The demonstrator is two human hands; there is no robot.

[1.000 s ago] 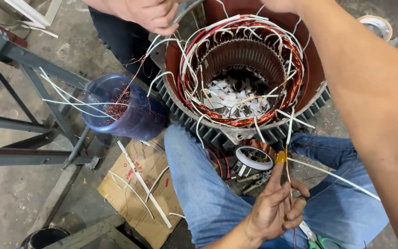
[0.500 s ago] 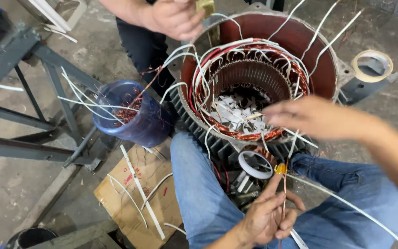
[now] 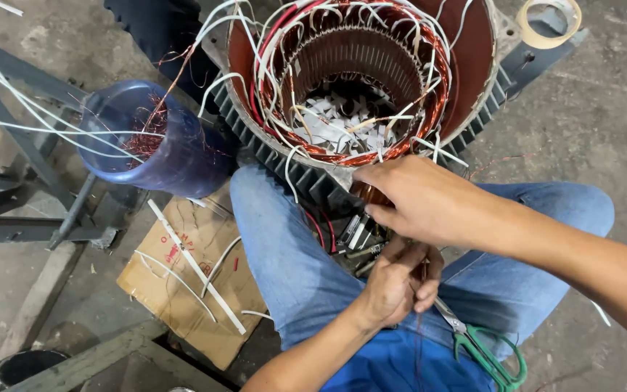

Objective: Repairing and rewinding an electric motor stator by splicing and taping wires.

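The person sits on the floor with a large motor stator between the knees, its copper windings and white lead sleeves standing up around the bore. The right hand reaches in from 3 o'clock and rests at the housing's near rim, at 6 o'clock of the bore, fingers curled down over something small and brownish that I cannot make out. Just below it, the left hand is clenched around a thin dark strand, probably wire, which hangs down toward the lap; what else it pinches is hidden by the right hand. A pair of green-handled scissors lies on the right thigh, at 4 o'clock of the left hand and very near it. At 9 o'clock of the stator stands a blue plastic container bristling with scrap copper and white sleeving, and a cardboard box lies on the floor at 7 o'clock. The risks, as I judge them: a tug on the strand could snag neighbouring leads or scrape the enamel off a winding; the scissors could slide off the leg if the knee shifts; loose copper ends could prick the fingers.
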